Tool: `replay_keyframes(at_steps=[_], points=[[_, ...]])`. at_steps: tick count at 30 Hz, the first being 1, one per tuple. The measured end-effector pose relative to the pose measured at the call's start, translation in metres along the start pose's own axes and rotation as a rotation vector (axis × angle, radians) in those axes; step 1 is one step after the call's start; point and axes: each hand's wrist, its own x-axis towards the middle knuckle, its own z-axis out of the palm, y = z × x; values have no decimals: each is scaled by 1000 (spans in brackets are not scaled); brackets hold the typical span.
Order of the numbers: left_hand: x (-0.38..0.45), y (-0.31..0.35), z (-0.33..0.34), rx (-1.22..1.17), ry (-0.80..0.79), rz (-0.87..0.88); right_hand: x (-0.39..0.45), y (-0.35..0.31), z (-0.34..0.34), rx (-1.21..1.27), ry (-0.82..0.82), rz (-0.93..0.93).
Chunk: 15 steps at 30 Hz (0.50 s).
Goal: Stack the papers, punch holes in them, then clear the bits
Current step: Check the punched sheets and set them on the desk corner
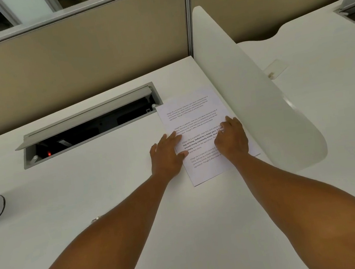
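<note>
White paper (194, 118) lying flat on the tabletop (116, 187), tucked beside the divider (258, 101). Left hand (167, 156) spread flat on its near edge, right hand (231, 140) palm-down on top, gripping nothing. Slick surface, so easy to skew the sheets while squaring. No punch in sight. Open cable slot (89, 125) just beside the far corner, ready to swallow bits.

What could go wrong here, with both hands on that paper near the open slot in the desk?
The paper has its far corner right at the open cable slot, so a push forward might slide it in. The left hand rests only on the paper's edge and the right hand lies flat on top, so sheets could skew rather than square up. No punch is in view, so that step may stall.
</note>
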Motion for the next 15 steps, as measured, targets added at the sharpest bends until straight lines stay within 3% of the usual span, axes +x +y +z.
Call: replay_keyframes(at_steps=[15], points=[[-3,-9,-5,-72,28,-37,-11,-21,2,-10,5,-26]])
